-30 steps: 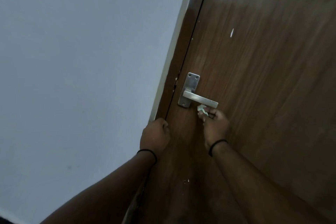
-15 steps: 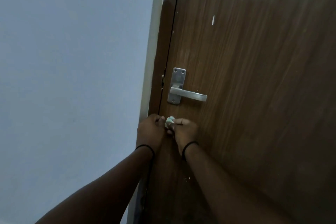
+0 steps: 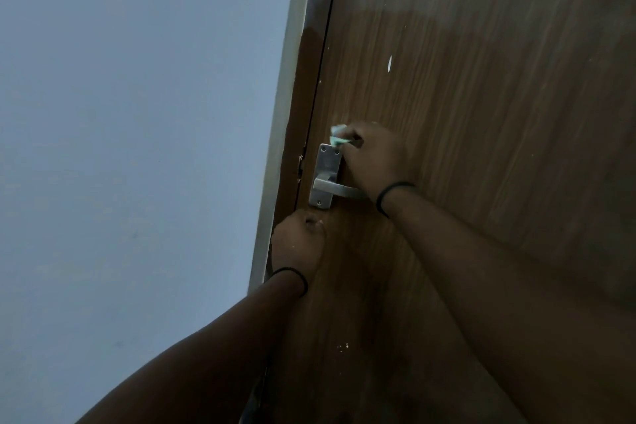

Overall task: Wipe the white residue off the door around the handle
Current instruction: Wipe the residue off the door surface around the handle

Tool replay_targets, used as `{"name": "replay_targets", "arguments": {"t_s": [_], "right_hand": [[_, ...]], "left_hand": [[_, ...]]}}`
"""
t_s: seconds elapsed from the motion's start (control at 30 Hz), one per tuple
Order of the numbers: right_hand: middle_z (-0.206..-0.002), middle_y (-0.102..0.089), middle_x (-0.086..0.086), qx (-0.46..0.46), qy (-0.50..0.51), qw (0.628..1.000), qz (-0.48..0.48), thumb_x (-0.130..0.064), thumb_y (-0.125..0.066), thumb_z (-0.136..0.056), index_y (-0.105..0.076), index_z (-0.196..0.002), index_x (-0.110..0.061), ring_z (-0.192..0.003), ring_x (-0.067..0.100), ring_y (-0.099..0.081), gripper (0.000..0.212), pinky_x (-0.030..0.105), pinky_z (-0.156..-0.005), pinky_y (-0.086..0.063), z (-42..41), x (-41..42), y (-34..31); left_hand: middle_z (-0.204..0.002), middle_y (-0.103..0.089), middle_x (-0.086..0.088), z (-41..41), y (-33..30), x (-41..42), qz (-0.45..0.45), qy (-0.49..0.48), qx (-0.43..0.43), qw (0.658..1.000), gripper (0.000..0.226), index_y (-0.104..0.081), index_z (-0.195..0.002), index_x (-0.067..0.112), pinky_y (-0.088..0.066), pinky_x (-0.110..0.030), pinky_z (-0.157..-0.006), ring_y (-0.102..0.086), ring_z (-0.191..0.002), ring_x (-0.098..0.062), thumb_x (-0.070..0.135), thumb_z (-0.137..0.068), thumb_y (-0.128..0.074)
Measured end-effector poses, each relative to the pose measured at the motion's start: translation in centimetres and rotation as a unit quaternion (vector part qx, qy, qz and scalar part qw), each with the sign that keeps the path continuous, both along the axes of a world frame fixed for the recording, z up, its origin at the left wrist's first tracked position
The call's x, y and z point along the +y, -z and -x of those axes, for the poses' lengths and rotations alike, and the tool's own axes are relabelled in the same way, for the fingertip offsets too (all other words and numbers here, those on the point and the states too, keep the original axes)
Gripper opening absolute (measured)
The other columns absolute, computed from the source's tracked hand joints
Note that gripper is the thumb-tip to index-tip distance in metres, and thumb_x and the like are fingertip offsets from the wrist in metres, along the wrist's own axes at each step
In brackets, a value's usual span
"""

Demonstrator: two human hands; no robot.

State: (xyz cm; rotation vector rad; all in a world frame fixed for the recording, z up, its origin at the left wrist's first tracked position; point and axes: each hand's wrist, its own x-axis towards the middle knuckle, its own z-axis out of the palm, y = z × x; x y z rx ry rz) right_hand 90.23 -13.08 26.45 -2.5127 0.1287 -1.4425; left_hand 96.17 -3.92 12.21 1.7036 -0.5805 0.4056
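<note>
We see a pale blue-grey wall filling the left half of the view and a brown wood-grain door filling the right half. Between them runs the door frame, a light strip beside a darker brown one, leaning with the camera's tilt.

Our two bare forearms rise from the bottom edge, each with a thin black band at the wrist. The right hand lies against the door just right of the metal plate, its fingers clamped on a small crumpled wipe, whitish with a green tint. We hold the wipe against the door at the top right corner of the plate, touching or nearly touching it. The right wrist covers the far end of the lever.

The left hand sits below the plate, at the seam between door and frame, its fingers curled into a loose fist. We cannot tell whether anything is held inside it.

The handle is brushed metal: an upright plate with screws at top and bottom, and a flat lever pointing right.

White residue shows as small marks: a narrow streak well above the handle, and a cluster of specks low on the door between our forearms. Tiny pale chips also dot the door edge beside the plate.
</note>
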Motion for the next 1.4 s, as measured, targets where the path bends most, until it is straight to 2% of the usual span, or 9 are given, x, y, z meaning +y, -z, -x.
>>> {"name": "replay_targets", "arguments": {"t_s": [0.13, 0.23, 0.43, 0.57, 0.73, 0.87, 1.0, 1.2, 1.4], "right_hand": [[-0.114, -0.069, -0.003, 0.022, 0.081, 0.996, 0.008, -0.019, -0.055, -0.094, -0.071, -0.105, -0.019, -0.102, 0.014, -0.064, 0.019, 0.034, -0.086, -0.053, -2.5, -0.1, -0.3], [-0.092, -0.069, 0.0, 0.019, 0.101, 0.994, -0.034, -0.024, -0.055, -0.095, -0.067, -0.095, -0.017, -0.082, 0.015, -0.062, 0.014, 0.029, -0.067, -0.048, -2.4, -0.5, 3.2], [-0.085, -0.071, 0.004, 0.255, 0.117, 0.956, -0.082, -0.02, -0.071, -0.084, -0.073, -0.082, -0.013, -0.085, 0.019, -0.066, 0.007, 0.039, -0.076, -0.058, -1.4, -2.2, -0.8], [-0.095, -0.071, -0.004, 0.098, 0.043, 0.994, 0.028, -0.02, -0.065, -0.086, -0.073, -0.087, -0.021, -0.088, 0.011, -0.063, 0.008, 0.027, -0.074, -0.051, -1.4, -1.3, -1.3], [-0.097, -0.066, 0.008, 0.144, 0.024, 0.961, 0.233, -0.012, -0.065, -0.086, -0.074, -0.093, -0.012, -0.094, 0.021, -0.059, 0.011, 0.031, -0.081, -0.047, -4.3, -0.6, 0.3], [-0.09, -0.064, 0.006, 0.124, 0.033, 0.973, 0.191, -0.013, -0.067, -0.084, -0.071, -0.08, -0.013, -0.084, 0.017, -0.059, 0.005, 0.026, -0.073, -0.047, -4.2, -1.4, 1.4], [-0.085, -0.069, -0.001, 0.143, 0.108, 0.984, 0.008, -0.017, -0.069, -0.082, -0.068, -0.076, -0.019, -0.076, 0.011, -0.062, 0.006, 0.025, -0.062, -0.051, -1.4, -3.9, 1.4], [-0.092, -0.068, -0.017, 0.086, -0.014, 0.991, -0.106, -0.011, -0.072, -0.084, -0.071, -0.08, -0.024, -0.09, 0.002, -0.065, 0.013, 0.018, -0.073, -0.054, 2.3, -3.9, 0.7], [-0.11, -0.071, -0.001, 0.187, -0.078, 0.974, 0.101, -0.002, -0.061, -0.089, -0.072, -0.109, -0.014, -0.101, 0.006, -0.061, 0.026, 0.016, -0.087, -0.044, 0.7, 0.0, 0.7]], "left_hand": [[-0.094, -0.069, -0.006, -0.8, 0.1, 0.0, -0.005, -0.007, 0.028, 1.0, 0.013, -0.068, -0.098, 0.01, -0.043, -0.025, -0.072, -0.061, -0.088, -0.019, 0.015, -0.093, -0.056], [-0.095, -0.069, -0.005, -1.4, 0.5, 0.5, -0.021, -0.014, 0.021, 0.999, 0.017, -0.069, -0.099, 0.01, -0.044, -0.025, -0.072, -0.062, -0.087, -0.017, 0.013, -0.094, -0.053], [-0.096, -0.069, -0.003, -1.5, 1.1, 1.4, -0.042, -0.01, 0.009, 0.999, 0.017, -0.068, -0.102, 0.012, -0.05, -0.027, -0.077, -0.063, -0.089, -0.017, 0.011, -0.094, -0.053], [-0.095, -0.07, -0.002, -1.7, 1.4, 1.5, -0.034, -0.02, 0.012, 0.999, 0.015, -0.068, -0.099, 0.014, -0.043, -0.023, -0.072, -0.06, -0.084, -0.014, 0.012, -0.093, -0.054], [-0.095, -0.07, -0.001, -2.4, 1.2, 1.4, -0.032, -0.03, 0.003, 0.999, 0.016, -0.068, -0.098, 0.015, -0.037, -0.017, -0.066, -0.055, -0.081, -0.01, 0.012, -0.092, -0.054], [-0.094, -0.07, 0.0, -3.0, 1.5, 1.5, -0.033, -0.026, -0.004, 0.999, 0.016, -0.068, -0.097, 0.017, -0.036, -0.013, -0.063, -0.056, -0.08, -0.01, 0.012, -0.092, -0.054], [-0.094, -0.07, -0.001, -2.8, 1.7, 1.7, -0.023, -0.024, 0.014, 0.999, 0.016, -0.068, -0.097, 0.016, -0.041, -0.02, -0.068, -0.06, -0.083, -0.014, 0.012, -0.092, -0.054], [-0.089, -0.07, -0.001, -1.7, 1.3, 1.8, -0.019, -0.02, -0.007, 1.0, 0.015, -0.068, -0.093, 0.016, -0.034, -0.011, -0.059, -0.055, -0.076, -0.008, 0.012, -0.092, -0.054], [-0.089, -0.07, 0.0, -0.9, 0.2, 1.9, -0.027, -0.031, -0.029, 0.999, 0.015, -0.069, -0.095, 0.016, -0.038, -0.017, -0.061, -0.057, -0.077, -0.011, 0.013, -0.092, -0.054]]}}
